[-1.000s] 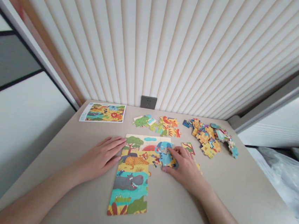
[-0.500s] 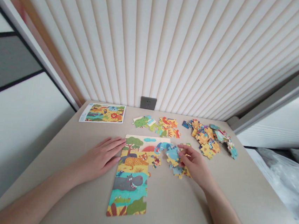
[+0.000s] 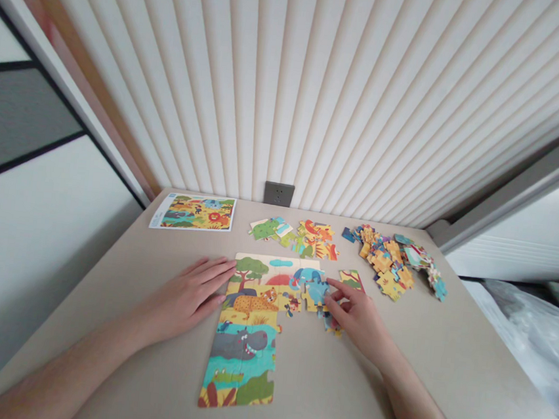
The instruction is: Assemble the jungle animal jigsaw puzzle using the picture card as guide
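Observation:
A partly joined jigsaw puzzle (image 3: 247, 338) with a tree, a leopard, a hippo and a crocodile lies on the table. My left hand (image 3: 197, 294) rests flat, fingers stretched, its fingertips at the puzzle's left edge. With thumb and fingertips, my right hand (image 3: 356, 312) grips a blue and yellow puzzle piece (image 3: 317, 295) by its right side. That piece sits just under the elephant's head at the puzzle's upper right; whether it is fully locked in, I cannot tell. Loose pieces (image 3: 350, 279) lie beside and partly under my right hand.
A printed picture card (image 3: 195, 213) lies at the back left of the table. Green pieces (image 3: 270, 228) and orange lion pieces (image 3: 316, 238) lie behind the puzzle. A heap of mixed pieces (image 3: 386, 259) is at the back right. A dark socket (image 3: 279, 194) is on the ribbed wall.
My right hand has brought the blue and yellow piece leftward against the puzzle, below the elephant's head. The left hand has stayed in place.

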`<state>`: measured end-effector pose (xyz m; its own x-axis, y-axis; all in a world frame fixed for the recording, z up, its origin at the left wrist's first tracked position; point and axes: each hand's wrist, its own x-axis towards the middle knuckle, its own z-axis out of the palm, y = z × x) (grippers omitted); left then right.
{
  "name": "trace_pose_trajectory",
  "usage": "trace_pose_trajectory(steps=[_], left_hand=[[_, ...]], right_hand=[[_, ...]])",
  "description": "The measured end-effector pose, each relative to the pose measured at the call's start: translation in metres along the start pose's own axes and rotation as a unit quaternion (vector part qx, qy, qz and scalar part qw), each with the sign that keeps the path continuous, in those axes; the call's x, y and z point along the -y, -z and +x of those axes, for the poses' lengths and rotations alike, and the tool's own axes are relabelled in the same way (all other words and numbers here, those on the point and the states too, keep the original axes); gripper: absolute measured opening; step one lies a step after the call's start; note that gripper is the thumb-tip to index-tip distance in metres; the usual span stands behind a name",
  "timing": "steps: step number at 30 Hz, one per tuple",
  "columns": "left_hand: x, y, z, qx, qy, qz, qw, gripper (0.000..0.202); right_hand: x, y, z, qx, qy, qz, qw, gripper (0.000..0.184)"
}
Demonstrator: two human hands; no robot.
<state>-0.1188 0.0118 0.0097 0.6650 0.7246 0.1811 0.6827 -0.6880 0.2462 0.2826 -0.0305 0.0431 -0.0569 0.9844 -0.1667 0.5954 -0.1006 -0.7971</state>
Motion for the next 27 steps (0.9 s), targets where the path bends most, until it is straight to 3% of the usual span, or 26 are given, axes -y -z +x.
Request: trace_pose_trajectory(steps=[4, 9, 17, 27], left_hand=[[-0.001, 0.001, 0.000, -0.002, 0.001, -0.005, 1.000, 0.056], [0.000, 0.001, 0.000, -0.012, 0.000, -0.014, 1.000, 0.057], [-0.001, 0.003, 0.000, 0.003, 0.002, -0.003, 1.000, 0.056], [0.000, 0.001, 0.000, -0.001, 0.001, -0.004, 1.000, 0.057]], right_hand=[[0.001, 0.001, -0.001, -0.025, 0.050, -0.089, 0.994, 0.045], [0.003, 0.001, -0.003, -0.031, 0.068, -0.117, 0.990, 0.044], [-0.002, -0.004, 0.000, -0.032, 0.021, -0.013, 0.999, 0.049], [0.010, -0.012, -0.004, -0.061, 0.042, -0.133, 0.988, 0.039]])
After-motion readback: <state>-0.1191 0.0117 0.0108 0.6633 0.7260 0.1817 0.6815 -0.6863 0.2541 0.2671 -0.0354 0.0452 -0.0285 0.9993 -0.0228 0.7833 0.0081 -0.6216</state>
